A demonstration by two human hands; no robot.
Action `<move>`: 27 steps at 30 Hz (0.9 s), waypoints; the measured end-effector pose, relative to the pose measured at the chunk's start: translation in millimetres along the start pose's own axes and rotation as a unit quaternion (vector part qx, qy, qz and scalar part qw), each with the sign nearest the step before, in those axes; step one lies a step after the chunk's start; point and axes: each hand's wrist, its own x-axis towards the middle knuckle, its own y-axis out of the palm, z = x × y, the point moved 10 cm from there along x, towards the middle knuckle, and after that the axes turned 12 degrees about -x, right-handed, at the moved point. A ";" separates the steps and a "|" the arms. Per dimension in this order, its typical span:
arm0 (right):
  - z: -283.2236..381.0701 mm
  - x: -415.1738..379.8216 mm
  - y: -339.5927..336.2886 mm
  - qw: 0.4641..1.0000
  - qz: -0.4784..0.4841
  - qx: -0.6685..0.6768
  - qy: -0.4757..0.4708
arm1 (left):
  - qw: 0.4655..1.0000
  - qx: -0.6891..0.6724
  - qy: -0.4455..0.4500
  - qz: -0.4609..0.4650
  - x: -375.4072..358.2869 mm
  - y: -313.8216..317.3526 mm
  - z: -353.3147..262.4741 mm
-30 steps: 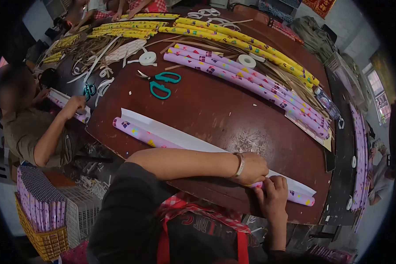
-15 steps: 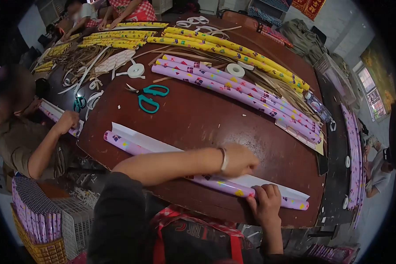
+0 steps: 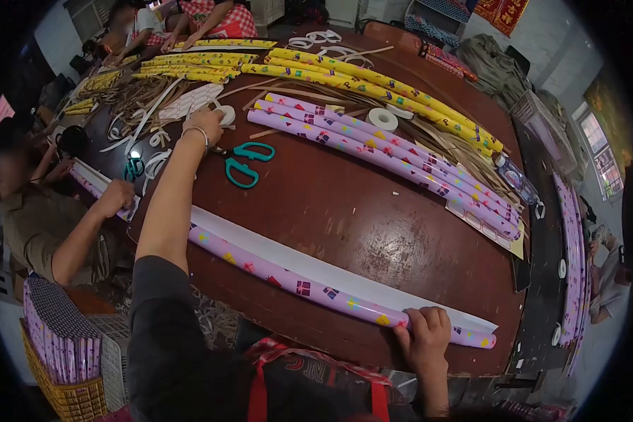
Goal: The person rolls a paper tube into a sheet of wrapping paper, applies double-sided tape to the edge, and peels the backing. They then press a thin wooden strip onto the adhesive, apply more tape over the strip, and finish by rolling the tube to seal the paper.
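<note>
A purple patterned paper roll (image 3: 316,288) lies along the table's front edge, with a strip of its white inner side showing behind it. My right hand (image 3: 427,332) rests on the roll near its right end, fingers curled over it. My left hand (image 3: 202,125) is stretched to the far left, at the white tape roll (image 3: 226,114), with its fingers bent; whether they grip the tape cannot be made out. Just right of that hand lie teal-handled scissors (image 3: 245,164), their blades partly hidden by the hand.
Several purple rolls (image 3: 387,151) and yellow rolls (image 3: 380,84) lie across the back of the brown table (image 3: 316,211). Another tape roll (image 3: 382,119) sits between them. Co-workers are at the left (image 3: 56,218), back and right. A basket of rolls (image 3: 63,387) stands lower left.
My left hand has swung from above the front roll to the tape roll at the far left, uncovering the purple roll. My right hand has stayed on the roll. The view has shifted slightly.
</note>
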 end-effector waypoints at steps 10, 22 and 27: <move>2.2 1.6 -2.5 1.000 -0.006 -0.009 -0.002 | 0.972 -0.136 0.078 -0.176 -9.9 -25.5 -1.6; 1.6 2.2 -9.3 0.998 -0.059 -0.003 -0.002 | 0.247 -0.832 0.208 0.451 -183.2 -13.4 -288.7; 2.1 -2.5 -7.6 0.998 -0.059 -0.008 0.013 | 0.286 -0.698 0.153 0.638 -324.0 44.6 -407.0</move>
